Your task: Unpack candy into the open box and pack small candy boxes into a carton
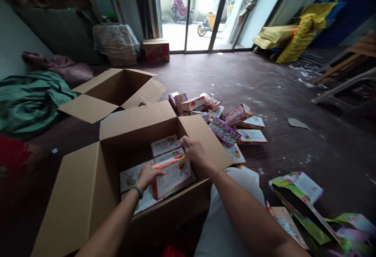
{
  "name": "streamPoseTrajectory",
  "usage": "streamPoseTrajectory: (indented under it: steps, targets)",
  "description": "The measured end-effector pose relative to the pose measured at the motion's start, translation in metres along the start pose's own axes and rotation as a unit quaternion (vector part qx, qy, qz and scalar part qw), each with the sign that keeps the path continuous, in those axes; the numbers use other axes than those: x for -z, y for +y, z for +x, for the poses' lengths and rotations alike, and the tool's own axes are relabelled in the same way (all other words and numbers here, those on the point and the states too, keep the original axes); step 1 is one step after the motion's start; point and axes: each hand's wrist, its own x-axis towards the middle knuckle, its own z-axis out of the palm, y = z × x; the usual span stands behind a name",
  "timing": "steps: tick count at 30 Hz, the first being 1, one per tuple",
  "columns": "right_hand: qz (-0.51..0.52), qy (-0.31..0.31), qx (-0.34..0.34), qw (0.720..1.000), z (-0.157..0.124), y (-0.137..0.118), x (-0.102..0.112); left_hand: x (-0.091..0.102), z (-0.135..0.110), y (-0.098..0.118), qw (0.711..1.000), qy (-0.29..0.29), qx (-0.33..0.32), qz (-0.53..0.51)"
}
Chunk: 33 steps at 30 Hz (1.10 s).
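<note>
An open cardboard box (88,178) stands on the floor in front of me, with several white and red printed packs (165,145) lying flat inside. My left hand (148,175) and my right hand (195,152) both hold one white and orange pack (173,176) tilted on its edge inside the box. The left hand grips its left end; the right hand's fingers curl over its top right corner. A green band circles my left wrist.
A second open cardboard box (114,90) lies behind the first. Loose packs (223,122) are scattered on the dark floor to the right. Flattened colourful cartons (302,206) lie at the lower right. Green cloth (26,100) is piled at the left. Glass doors stand at the back.
</note>
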Motion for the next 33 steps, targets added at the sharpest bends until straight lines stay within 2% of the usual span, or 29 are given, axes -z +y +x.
streamPoseTrajectory:
  steps: [3,6,9,12,15,18,20,23,25,28,31,33]
  targets:
    - [0.068,0.050,-0.013,0.996,-0.012,0.003,0.001,0.047,-0.047,0.009,0.993,0.095,-0.063,0.038]
    - [0.117,0.097,-0.026,0.988,-0.036,0.000,0.006,0.078,-0.109,-0.002,0.974,0.155,-0.161,0.043]
    - [0.101,0.117,-0.013,0.988,-0.070,-0.016,0.011,0.075,-0.160,-0.034,0.960,0.161,-0.228,0.004]
    - [0.048,0.067,0.067,0.994,-0.103,-0.046,0.014,0.053,-0.185,-0.066,0.949,0.165,-0.266,-0.027]
    - [-0.064,-0.048,0.190,0.979,-0.127,-0.088,0.011,0.037,-0.191,-0.081,0.939,0.187,-0.287,-0.036]
    - [-0.223,-0.151,0.304,0.914,-0.138,-0.132,0.000,0.031,-0.188,-0.085,0.935,0.196,-0.294,-0.025]
    - [-0.270,-0.179,0.360,0.875,-0.143,-0.157,-0.010,0.029,-0.186,-0.087,0.929,0.212,-0.303,-0.016]
    - [-0.291,-0.181,0.416,0.842,-0.149,-0.182,-0.027,0.025,-0.184,-0.093,0.915,0.235,-0.329,-0.004]
    - [-0.301,-0.173,0.428,0.834,-0.153,-0.189,-0.034,0.022,-0.185,-0.095,0.909,0.232,-0.345,-0.003]
    - [-0.319,-0.177,0.434,0.824,-0.153,-0.186,-0.034,0.022,-0.187,-0.096,0.911,0.231,-0.342,-0.018]
    - [-0.346,-0.195,0.413,0.820,-0.142,-0.167,-0.023,0.024,-0.188,-0.096,0.914,0.231,-0.333,-0.028]
    - [-0.359,-0.193,0.378,0.831,-0.130,-0.147,-0.010,0.026,-0.187,-0.096,0.914,0.220,-0.340,-0.023]
